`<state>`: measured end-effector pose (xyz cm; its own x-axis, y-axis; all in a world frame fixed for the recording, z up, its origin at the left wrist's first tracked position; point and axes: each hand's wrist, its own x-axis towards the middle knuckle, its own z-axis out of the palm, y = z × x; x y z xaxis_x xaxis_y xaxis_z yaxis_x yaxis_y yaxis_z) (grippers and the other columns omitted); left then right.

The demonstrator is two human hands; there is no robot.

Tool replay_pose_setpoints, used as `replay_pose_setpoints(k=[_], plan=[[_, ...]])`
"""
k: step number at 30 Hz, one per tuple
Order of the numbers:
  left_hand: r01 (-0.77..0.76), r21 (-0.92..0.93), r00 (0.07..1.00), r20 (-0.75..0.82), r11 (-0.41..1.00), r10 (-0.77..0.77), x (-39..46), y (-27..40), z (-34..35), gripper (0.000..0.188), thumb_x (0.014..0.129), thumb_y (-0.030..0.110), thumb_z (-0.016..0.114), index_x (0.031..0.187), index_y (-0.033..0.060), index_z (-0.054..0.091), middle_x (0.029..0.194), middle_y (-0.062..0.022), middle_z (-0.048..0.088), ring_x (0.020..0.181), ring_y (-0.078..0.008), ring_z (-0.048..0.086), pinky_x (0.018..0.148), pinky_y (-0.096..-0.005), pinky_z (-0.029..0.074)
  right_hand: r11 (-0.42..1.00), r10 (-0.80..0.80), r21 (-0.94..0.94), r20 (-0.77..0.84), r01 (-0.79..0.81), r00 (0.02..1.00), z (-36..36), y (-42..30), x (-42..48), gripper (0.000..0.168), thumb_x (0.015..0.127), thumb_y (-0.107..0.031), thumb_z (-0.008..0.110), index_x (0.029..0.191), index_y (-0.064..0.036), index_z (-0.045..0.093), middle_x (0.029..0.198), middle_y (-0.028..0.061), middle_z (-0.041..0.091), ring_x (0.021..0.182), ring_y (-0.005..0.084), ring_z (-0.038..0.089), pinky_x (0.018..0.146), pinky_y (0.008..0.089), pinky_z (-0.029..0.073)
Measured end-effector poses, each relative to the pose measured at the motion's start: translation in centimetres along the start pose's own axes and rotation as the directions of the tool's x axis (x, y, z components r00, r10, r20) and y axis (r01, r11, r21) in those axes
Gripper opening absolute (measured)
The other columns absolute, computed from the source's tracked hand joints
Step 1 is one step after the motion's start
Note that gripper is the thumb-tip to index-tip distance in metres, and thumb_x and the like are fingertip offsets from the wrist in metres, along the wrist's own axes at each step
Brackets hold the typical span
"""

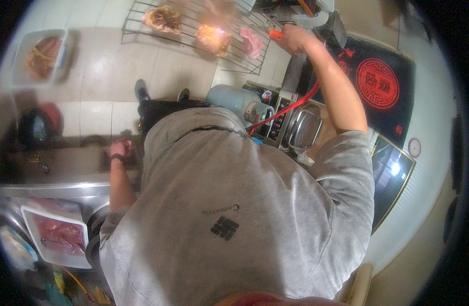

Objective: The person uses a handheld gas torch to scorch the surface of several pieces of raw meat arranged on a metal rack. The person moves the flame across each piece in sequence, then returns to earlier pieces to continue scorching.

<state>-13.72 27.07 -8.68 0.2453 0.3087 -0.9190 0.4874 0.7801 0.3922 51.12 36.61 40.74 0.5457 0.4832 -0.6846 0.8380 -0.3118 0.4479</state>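
Observation:
My right hand (295, 39) is closed around the orange handle of a gas torch (275, 34), from which a red hose (291, 109) runs down. Its bright flame plays on a charring piece of meat (215, 41) on a wire rack (238, 61). To the left on the rack lies a browned piece of meat (163, 19); a pale pink raw piece (252, 43) lies nearer my hand. Another piece at the top is blurred by the glare. My left hand (120, 148), with a dark wristband, is low at the left over a brownish surface; its fingers are blurred.
A clear plastic tub (64, 49) at the upper left holds browned meat. At the lower left, a white tray (27, 222) holds raw meat beside a metal counter edge (66, 190). A large bluish plastic jug (228, 100) and a glass dish (306, 126) are to the right of my legs.

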Motion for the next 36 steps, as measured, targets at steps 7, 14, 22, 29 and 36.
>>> replay_pose_setpoints(k=[7,14,22,29,36], plan=[[0.176,-0.246,0.983,-0.007,0.953,-0.183,-4.8,5.0,2.0,0.037,0.083,0.002,0.052,0.120,-0.0041,0.054,0.079,-0.0110,0.068,0.057,-0.0179,0.059,0.049,-0.0281,0.046,1.000,-0.012,0.020,-0.026,0.012,1.000,0.6,0.3,-0.8,0.043,0.087,-0.038,0.059,0.095,0.004,0.064,0.093,0.0258,0.065,0.088,0.0385,0.064,0.072,0.0426,0.051],[0.135,-0.103,0.991,-0.011,0.985,-0.137,-5.3,5.6,2.4,0.020,0.085,0.007,0.050,0.093,-0.0011,0.067,0.072,-0.0072,0.066,0.055,-0.0159,0.056,0.047,-0.0278,0.041,0.993,-0.118,-0.038,-0.063,0.116,0.991,1.8,1.4,-0.3,0.040,0.085,-0.035,0.060,0.090,0.004,0.065,0.086,0.0254,0.066,0.084,0.0390,0.065,0.071,0.0428,0.050],[0.177,-0.258,0.978,-0.061,0.950,-0.199,-6.5,6.7,2.8,0.022,0.084,0.002,0.053,0.104,-0.0043,0.062,0.076,-0.0100,0.067,0.056,-0.0173,0.058,0.048,-0.0284,0.045,0.998,-0.042,0.053,-0.041,0.044,0.998,1.4,0.2,-1.5,0.044,0.087,-0.038,0.059,0.088,0.005,0.065,0.084,0.0268,0.065,0.083,0.0388,0.065,0.070,0.0425,0.050],[0.172,-0.276,0.983,-0.019,0.946,-0.184,-4.9,5.3,1.9,0.026,0.084,0.002,0.054,0.109,-0.0048,0.060,0.077,-0.0116,0.067,0.057,-0.0185,0.060,0.049,-0.0284,0.047,0.994,-0.001,0.109,-0.004,0.001,1.000,1.9,0.3,-1.7,0.044,0.086,-0.039,0.061,0.088,0.005,0.065,0.084,0.0268,0.065,0.082,0.0379,0.065,0.070,0.0419,0.050],[0.080,-0.041,0.995,-0.052,0.996,-0.082,-5.9,6.8,1.8,0.013,0.083,0.008,0.059,0.086,-0.0011,0.069,0.067,-0.0072,0.065,0.054,-0.0154,0.057,0.047,-0.0280,0.041,0.994,0.013,0.105,-0.007,-0.012,1.000,2.6,0.8,-2.1,0.039,0.085,-0.034,0.062,0.090,0.005,0.066,0.084,0.0254,0.066,0.081,0.0375,0.066,0.070,0.0413,0.050]])
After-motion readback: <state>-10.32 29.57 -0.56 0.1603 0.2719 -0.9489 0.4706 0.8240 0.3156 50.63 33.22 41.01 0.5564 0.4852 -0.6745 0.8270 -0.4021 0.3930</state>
